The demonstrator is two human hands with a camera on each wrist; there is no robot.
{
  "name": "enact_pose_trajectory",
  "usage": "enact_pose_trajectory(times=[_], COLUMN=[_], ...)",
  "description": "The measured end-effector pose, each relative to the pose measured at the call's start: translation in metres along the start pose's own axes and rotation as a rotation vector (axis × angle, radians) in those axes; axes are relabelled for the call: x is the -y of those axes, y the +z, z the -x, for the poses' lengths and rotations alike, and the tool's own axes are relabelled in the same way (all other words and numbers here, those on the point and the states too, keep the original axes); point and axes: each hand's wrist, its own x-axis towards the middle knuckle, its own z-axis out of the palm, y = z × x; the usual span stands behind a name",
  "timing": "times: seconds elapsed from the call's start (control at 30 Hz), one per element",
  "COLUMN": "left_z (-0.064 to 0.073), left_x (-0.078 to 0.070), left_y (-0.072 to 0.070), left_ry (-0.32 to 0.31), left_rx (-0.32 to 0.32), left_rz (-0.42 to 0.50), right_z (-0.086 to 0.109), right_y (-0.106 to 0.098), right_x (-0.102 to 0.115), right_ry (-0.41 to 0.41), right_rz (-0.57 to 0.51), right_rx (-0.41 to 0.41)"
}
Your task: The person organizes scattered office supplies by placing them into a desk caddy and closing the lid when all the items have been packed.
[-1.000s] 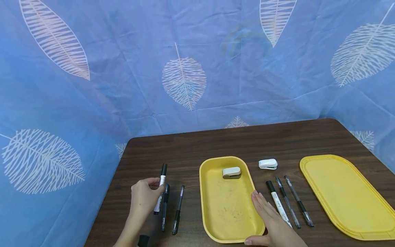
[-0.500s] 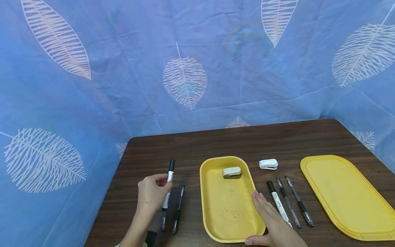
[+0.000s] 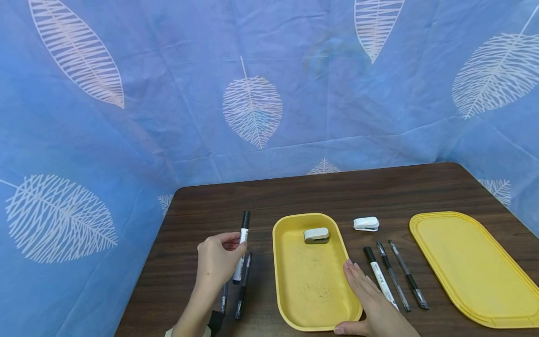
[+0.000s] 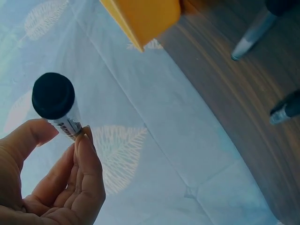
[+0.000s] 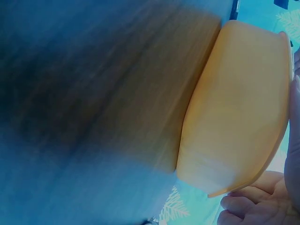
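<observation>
My left hand [image 3: 219, 257] pinches a white marker with black caps [image 3: 238, 271] between thumb and fingertips, left of the yellow tray [image 3: 311, 285]. In the left wrist view the marker's black end [image 4: 54, 95] points toward the camera. Two dark gel pens lie below that hand: one gel pen [image 3: 242, 292] beside the marker and another gel pen [image 3: 224, 299] partly hidden by the wrist. Straight fingers of my right hand [image 3: 370, 302] rest along the tray's right rim, its thumb at the near corner. A small white stapler [image 3: 316, 234] sits inside the tray, toward its far end.
Right of the tray lie a second white marker [image 3: 381, 279] and two gel pens, one of them a gel pen [image 3: 407, 274] with a black grip. A second small stapler [image 3: 366, 223] is behind them. A flat yellow lid [image 3: 480, 271] lies at the table's right.
My left hand has carried the marker rightward from beside the left gel pens, over them and closer to the tray. The right hand and tray have stayed put.
</observation>
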Motion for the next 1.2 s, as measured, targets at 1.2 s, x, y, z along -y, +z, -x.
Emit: enact_pose_trajectory(times=[1.2], left_z=[0.009], left_x=[-0.02], left_y=[0.035], left_ry=[0.012], left_rx=[0.227], left_rz=[0.199], right_z=[-0.002], right_y=[-0.002], right_x=[0.001], right_ry=[0.001], right_rz=[-0.014], right_rx=[0.007])
